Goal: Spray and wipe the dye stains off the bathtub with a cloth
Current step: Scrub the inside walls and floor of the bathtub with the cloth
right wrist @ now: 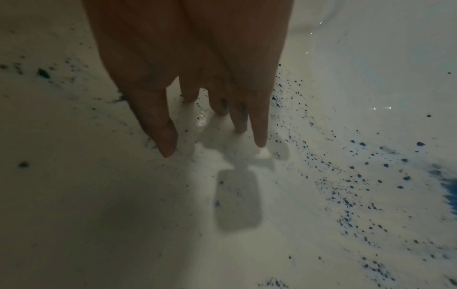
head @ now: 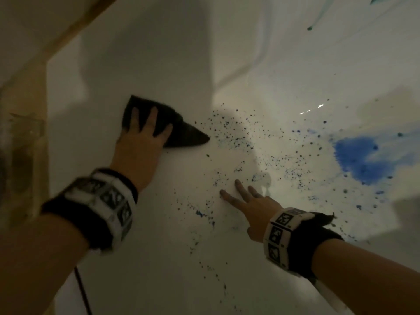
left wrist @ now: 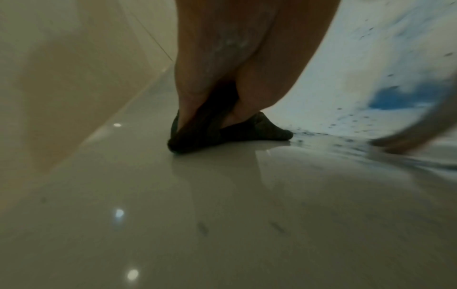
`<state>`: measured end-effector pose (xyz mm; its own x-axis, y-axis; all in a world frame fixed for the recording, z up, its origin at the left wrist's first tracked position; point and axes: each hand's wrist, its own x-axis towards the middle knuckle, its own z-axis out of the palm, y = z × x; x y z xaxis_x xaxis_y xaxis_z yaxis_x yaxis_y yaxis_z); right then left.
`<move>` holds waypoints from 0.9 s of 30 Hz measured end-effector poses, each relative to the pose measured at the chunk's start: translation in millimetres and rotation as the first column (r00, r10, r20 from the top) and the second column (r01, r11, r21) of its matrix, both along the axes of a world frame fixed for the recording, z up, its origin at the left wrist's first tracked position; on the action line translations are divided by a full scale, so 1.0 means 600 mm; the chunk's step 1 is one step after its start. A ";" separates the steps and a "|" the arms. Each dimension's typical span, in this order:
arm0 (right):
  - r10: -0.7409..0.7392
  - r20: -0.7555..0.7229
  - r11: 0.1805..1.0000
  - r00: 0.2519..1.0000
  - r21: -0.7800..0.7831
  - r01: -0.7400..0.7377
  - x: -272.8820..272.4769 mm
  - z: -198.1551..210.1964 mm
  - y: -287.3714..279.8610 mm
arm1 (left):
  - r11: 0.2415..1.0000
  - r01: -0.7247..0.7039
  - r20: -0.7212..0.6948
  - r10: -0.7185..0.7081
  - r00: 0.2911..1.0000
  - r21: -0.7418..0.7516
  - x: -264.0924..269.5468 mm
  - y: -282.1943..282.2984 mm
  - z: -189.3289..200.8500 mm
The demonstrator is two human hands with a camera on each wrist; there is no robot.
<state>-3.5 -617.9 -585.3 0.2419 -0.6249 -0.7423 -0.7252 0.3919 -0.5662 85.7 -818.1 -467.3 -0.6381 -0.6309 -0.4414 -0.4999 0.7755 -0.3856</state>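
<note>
The white bathtub (head: 159, 64) carries dark blue dye speckles (head: 234, 137) across its middle and a large blue dye blotch (head: 359, 160) at the right. My left hand (head: 145, 128) presses a dark cloth (head: 181, 130) flat on the tub, fingers spread and straight, just left of the speckles. In the left wrist view the cloth (left wrist: 247, 131) lies bunched under the fingers (left wrist: 188, 101). My right hand (head: 241, 196) rests on the speckled surface with straight fingers and holds nothing. In the right wrist view its fingers (right wrist: 257, 127) touch the wet tub. No spray bottle is in view.
A tan tiled wall (head: 22, 110) borders the tub at the left. Teal dye streaks (head: 310, 28) mark the far top right. A thin black cable (head: 83, 289) hangs below my left forearm. More speckles (head: 200, 212) trail toward the near side.
</note>
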 end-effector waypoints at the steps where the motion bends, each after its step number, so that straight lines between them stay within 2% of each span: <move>1: 0.002 -0.001 1.000 1.000 0.002 -0.002 -0.004 0.001 0.000 | 1.000 0.023 -0.032 -0.023 0.999 0.008 0.019 0.024 -0.010; 4: 0.020 -0.013 1.000 1.000 -0.003 -0.020 -0.013 0.005 0.000 | 0.986 0.160 -0.033 -0.158 0.987 0.047 0.070 0.101 -0.025; 8: 0.015 0.003 1.000 1.000 0.017 -0.015 -0.004 0.016 0.021 | 0.951 0.232 0.085 -0.253 0.964 0.204 0.137 0.192 -0.016; 10: -0.009 0.033 0.999 0.999 0.041 0.007 0.007 0.016 0.046 | 0.935 0.274 0.034 -0.288 0.957 0.227 0.146 0.201 0.007; 11: -0.026 0.053 0.998 0.998 0.061 0.023 0.015 0.016 0.060 | 0.943 0.283 -0.004 -0.287 0.958 0.177 0.141 0.191 0.021; 15: -0.078 0.100 0.992 0.992 0.103 0.067 0.052 0.012 0.097 | 0.985 0.169 -0.072 -0.172 0.982 -0.046 0.090 0.109 0.050; 18: -0.124 0.095 0.988 0.988 0.104 0.114 0.074 0.010 0.102 | 0.998 0.050 0.006 -0.049 0.999 -0.031 0.110 0.093 0.038; 21: -0.109 0.067 0.990 0.992 0.098 0.103 0.076 0.006 0.103 | 0.991 0.098 -0.041 -0.102 0.994 -0.095 0.155 0.139 0.020; 23: -0.088 0.048 0.991 0.995 0.108 0.083 0.072 0.007 0.104 | 0.993 0.084 -0.093 -0.091 0.992 -0.081 0.165 0.190 0.003; 25: -0.069 0.049 0.990 0.996 0.127 0.063 0.073 0.013 0.105 | 0.999 0.011 -0.026 -0.010 1.000 0.040 0.174 0.252 -0.007; 27: -0.042 0.069 0.990 0.997 0.140 0.032 0.082 0.022 0.111 | 0.985 0.025 0.054 -0.035 0.998 0.169 0.189 0.291 -0.006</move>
<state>45.5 -551.6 -572.2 0.2766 -0.5262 -0.8041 -0.6683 0.4959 -0.5544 199.4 -643.5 -470.6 -0.6263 -0.5253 -0.5760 -0.4565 0.8461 -0.2753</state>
